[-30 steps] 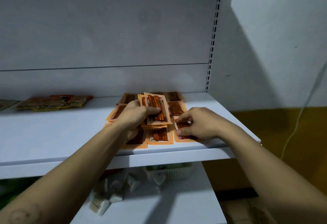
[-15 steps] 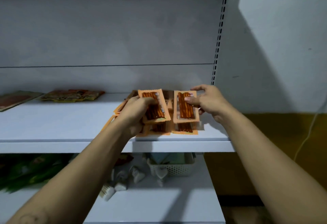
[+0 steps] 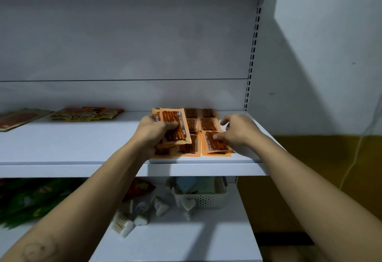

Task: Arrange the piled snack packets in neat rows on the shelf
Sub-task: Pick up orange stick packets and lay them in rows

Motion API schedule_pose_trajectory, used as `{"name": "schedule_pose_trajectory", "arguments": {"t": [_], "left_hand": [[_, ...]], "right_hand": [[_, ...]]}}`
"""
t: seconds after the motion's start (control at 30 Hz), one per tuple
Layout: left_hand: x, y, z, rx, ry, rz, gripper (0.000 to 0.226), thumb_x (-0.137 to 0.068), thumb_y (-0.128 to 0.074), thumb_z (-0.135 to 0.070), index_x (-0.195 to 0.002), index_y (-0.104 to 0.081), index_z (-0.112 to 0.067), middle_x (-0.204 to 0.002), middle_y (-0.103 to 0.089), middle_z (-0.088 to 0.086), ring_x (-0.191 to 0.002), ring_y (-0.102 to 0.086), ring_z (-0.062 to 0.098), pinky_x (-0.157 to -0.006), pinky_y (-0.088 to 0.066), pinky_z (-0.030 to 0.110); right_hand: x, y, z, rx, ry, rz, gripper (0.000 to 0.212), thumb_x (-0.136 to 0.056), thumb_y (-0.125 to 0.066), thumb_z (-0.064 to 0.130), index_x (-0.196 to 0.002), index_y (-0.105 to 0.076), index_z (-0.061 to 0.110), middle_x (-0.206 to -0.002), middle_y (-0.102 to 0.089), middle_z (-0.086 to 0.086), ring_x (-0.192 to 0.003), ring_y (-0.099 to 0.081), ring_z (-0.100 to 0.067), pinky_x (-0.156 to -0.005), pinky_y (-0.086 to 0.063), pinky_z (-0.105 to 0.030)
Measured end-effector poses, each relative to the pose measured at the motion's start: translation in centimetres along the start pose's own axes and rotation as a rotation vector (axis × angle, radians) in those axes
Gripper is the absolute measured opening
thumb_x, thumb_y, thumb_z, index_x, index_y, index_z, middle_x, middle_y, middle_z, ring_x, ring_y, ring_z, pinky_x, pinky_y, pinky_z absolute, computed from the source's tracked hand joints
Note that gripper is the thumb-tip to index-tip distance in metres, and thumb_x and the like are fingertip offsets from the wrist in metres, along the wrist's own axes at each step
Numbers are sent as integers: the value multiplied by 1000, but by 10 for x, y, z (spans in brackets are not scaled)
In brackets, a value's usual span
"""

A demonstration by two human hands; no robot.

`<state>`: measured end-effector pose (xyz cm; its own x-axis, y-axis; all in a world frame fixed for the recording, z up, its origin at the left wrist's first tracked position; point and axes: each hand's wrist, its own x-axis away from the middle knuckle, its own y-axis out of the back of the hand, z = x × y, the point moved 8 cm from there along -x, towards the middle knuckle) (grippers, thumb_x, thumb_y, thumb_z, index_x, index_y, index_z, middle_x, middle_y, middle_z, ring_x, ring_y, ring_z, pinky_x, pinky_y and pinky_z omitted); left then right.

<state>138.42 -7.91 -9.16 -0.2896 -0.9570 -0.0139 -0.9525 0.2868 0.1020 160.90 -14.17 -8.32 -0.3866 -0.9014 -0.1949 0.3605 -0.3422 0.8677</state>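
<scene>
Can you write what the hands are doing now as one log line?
left hand: grips packet stack above shelf | right hand: thumb presses front-right packet | laid packets: in rows behind

A shop: white metal display shelving (image 3: 82,150) on a slotted upright (image 3: 253,55), stocked with flat snack packets (image 3: 207,124).

The left hand (image 3: 153,129) covers several snack packets (image 3: 162,151), and a flat pack (image 3: 18,118) runs off the left edge.
</scene>
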Motion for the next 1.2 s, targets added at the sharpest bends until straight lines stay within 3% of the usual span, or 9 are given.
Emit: {"name": "schedule_pose_trajectory", "arguments": {"t": [0.27,0.53,0.6,0.7,0.8,0.9,1.0,1.13,1.2], "left_hand": [[-2,-14,19,-41,144,213,22,-90,-68,-5,-111,-65,-2,-91,-77,15,-84,-75,31,-82,-60,50],[-5,-16,19,2,173,281,19,-91,-66,-5,-110,-63,-3,-88,-77,14,-76,-76,26,-59,-61,35],[-6,-13,18,13,171,303,21,-91,-67,-5,-112,-64,-2,-90,-77,14,-79,-76,27,-63,-61,37],[-13,-6,6,-2,81,312,24,-88,-73,-12,-110,-66,-5,-95,-77,12,-84,-76,26,-76,-60,40],[-16,-2,-12,-20,-54,312,30,-84,-78,-23,-109,-67,-10,-98,-77,7,-90,-75,23,-89,-58,44],[-15,-2,-20,66,-71,345,23,-92,-69,-24,-111,-65,-11,-100,-77,9,-86,-75,21,-76,-61,38],[-16,13,-16,77,-51,321,9,-100,-58,-18,-100,-66,-12,-104,-75,15,-82,-74,22,-71,-61,36],[-26,46,-7,-74,-83,192,12,-99,-56,-11,-95,-67,-14,-99,-75,10,-89,-73,25,-89,-57,43],[-24,54,-5,-77,-79,179,10,-99,-57,-14,-104,-66,-15,-101,-74,7,-88,-72,22,-86,-58,41]], "right_hand": [[11,-9,20,134,16,72,32,-87,-70,48,-112,-72,27,-111,-69,4,-86,-54,-10,-70,-41,-28],[18,-14,28,154,-47,-24,36,-86,-70,50,-110,-74,25,-112,-70,3,-90,-56,-12,-73,-45,-29],[19,-10,30,145,-81,-51,37,-86,-69,52,-113,-72,27,-115,-69,3,-96,-57,-14,-75,-45,-30],[20,11,42,-78,-71,-204,44,-89,-63,53,-123,-65,25,-118,-68,1,-105,-61,-18,-84,-51,-35],[15,9,75,-456,-25,-58,62,-87,-68,48,-139,-50,19,-118,-68,-4,-99,-66,-17,-77,-53,-32],[8,8,96,-631,-23,-18,54,-86,-75,24,-134,-53,13,-113,-71,-13,-93,-71,-24,-80,-59,-39],[9,10,92,-667,-70,-53,39,-88,-71,5,-124,-58,7,-93,-70,-12,-70,-69,-18,-53,-55,-24],[14,-14,78,-462,-140,35,39,-89,-69,8,-126,-57,13,-108,-69,-9,-95,-70,-22,-85,-58,-40],[13,-25,79,-296,-127,46,40,-89,-70,15,-128,-58,18,-118,-68,-6,-100,-66,-19,-85,-55,-35]]}}
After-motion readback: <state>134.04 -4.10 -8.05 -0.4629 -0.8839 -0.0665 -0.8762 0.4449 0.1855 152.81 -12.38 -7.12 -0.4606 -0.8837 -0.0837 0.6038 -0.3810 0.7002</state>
